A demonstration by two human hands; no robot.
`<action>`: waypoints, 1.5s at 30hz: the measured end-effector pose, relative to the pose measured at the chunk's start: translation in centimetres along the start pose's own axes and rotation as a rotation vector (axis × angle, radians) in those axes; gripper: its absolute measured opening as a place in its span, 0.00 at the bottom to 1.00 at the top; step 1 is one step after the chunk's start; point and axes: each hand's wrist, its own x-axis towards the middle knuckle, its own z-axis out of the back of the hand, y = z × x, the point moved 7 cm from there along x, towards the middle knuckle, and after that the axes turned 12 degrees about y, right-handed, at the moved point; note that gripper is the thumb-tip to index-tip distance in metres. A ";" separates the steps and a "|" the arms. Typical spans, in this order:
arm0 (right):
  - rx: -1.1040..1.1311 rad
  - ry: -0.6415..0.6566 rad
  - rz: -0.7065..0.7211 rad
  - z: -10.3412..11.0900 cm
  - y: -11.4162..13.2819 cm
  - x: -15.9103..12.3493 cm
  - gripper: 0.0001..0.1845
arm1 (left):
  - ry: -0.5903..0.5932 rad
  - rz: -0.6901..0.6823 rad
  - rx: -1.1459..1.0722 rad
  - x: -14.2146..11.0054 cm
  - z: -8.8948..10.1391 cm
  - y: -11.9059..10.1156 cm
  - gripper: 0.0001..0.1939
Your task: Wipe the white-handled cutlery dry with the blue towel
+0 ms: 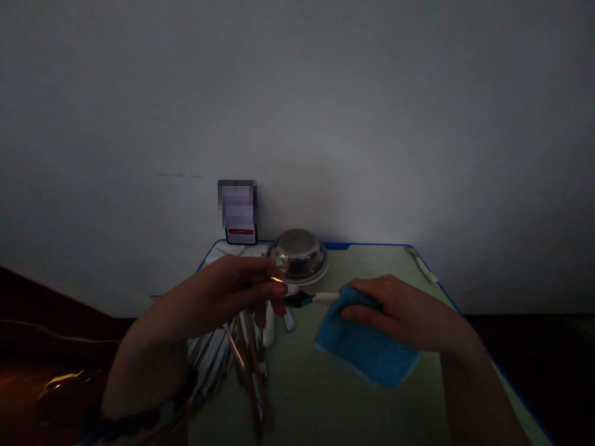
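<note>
My left hand [232, 288] is closed in a pinch on the shiny end of a utensil with a white handle [307, 299], held level above the table. My right hand [395, 310] is closed on a blue cloth [367, 350], which wraps around the utensil's white handle end and hangs down toward the table. The room is dim, so I cannot tell whether the utensil is a spoon or a fork.
Several more utensils [246, 359] lie on the pale green table [325, 396] below my left hand. An upturned metal bowl [297, 253] on a white plate sits at the back, beside a propped phone [239, 214]. A white utensil [423, 265] lies at the far right edge.
</note>
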 end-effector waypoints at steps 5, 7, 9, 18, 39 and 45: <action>-0.024 -0.026 -0.034 0.3 -0.4 -0.6 0.19 | -0.014 0.003 0.012 0.1 0.1 0.5 0.08; -0.024 -0.045 -0.036 0.5 -0.5 -0.8 0.18 | -0.025 -0.005 0.019 0.1 0.1 0.6 0.08; -0.019 -0.077 -0.037 0.8 -0.6 -1.0 0.17 | -0.042 -0.010 0.024 0.2 0.2 0.7 0.08; -0.012 -0.176 -0.095 1.4 -0.8 -1.1 0.17 | -0.091 0.004 0.127 0.8 0.0 0.7 0.12; -0.026 -0.205 0.022 1.4 -0.3 -1.0 0.18 | -0.075 0.092 0.223 1.0 -0.1 0.5 0.14; 0.014 -0.170 0.029 1.2 -0.4 -1.0 0.21 | -0.125 0.128 0.216 0.9 0.3 0.7 0.16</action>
